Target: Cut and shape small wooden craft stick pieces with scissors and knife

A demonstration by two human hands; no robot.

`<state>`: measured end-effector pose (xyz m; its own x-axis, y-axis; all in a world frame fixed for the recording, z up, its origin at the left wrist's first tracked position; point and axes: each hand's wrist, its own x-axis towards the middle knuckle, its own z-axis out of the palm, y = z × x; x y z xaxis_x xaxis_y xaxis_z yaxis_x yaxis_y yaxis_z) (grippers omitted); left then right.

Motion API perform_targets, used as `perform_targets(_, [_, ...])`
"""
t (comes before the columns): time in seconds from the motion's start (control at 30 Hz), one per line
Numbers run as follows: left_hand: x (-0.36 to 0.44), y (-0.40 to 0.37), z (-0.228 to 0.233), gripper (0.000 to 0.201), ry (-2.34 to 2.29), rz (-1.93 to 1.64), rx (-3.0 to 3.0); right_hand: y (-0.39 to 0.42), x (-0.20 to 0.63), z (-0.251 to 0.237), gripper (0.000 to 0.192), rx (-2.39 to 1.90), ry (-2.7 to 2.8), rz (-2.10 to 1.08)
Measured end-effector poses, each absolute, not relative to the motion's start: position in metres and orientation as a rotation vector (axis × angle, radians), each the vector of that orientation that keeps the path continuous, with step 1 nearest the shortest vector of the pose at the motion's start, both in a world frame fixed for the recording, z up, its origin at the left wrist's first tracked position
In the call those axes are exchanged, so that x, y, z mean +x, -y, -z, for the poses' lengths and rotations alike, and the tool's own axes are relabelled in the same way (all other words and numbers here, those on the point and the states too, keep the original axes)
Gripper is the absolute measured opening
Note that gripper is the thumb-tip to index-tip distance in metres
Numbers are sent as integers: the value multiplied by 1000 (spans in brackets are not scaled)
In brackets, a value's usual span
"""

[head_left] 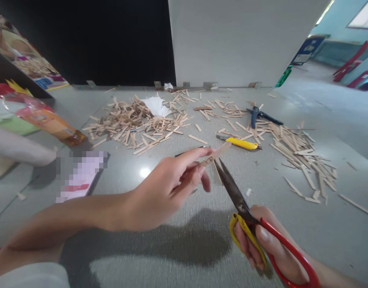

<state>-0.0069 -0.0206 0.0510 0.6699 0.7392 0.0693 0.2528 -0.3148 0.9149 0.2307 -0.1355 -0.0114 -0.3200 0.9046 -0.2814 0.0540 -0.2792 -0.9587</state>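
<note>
While pinched in left hand (pixel 168 188) grip, stick (pixel 216 154) btwn scissors (pixel 232 188) blades.

The long metal scissors (pixel 250 216) have dark grey blades, one yellow handle loop and one red. The thin wooden craft stick (pixel 218 153) is pale tan, as are the scattered piles of flat wooden sticks (pixel 141 122) on the speckled light grey floor (pixel 171 240). Among them lie a yellow plastic utility knife (pixel 240 143), a dark blue glue gun (pixel 256 115) and a white crumpled paper scrap (pixel 156 105). At the floor's left edge lies an orange plastic packet (pixel 48 120).
</note>
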Motion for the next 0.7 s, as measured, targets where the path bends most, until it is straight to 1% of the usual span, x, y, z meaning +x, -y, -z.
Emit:
perform_targets(0.13, [-7, 20, -48, 32, -809, -595, 1873, 138, 229, 9, 79, -1238, 1303, -1666])
perform_targets(0.27, [-8, 20, -47, 25, -782, -562, 1909, 136, 230, 9, 80, -1217, 1340, -1700])
perform_targets(0.47, [-6, 20, -45, 17, -790, -550, 1911, 136, 230, 13, 76, -1165, 1367, -1687])
perform_targets(0.57, [-5, 16, -43, 13, -837, -632, 1856, 129, 233, 10, 73, -1276, 1399, -1469])
perform_targets(0.67, [-3, 9, -45, 15, -887, -666, 1825, 110, 246, 2, 66, -1660, 1471, -1051])
perform_targets(0.7, [-2, 6, -47, 14, -905, -676, 1811, 102, 253, 0, 66, -1802, 1487, -866])
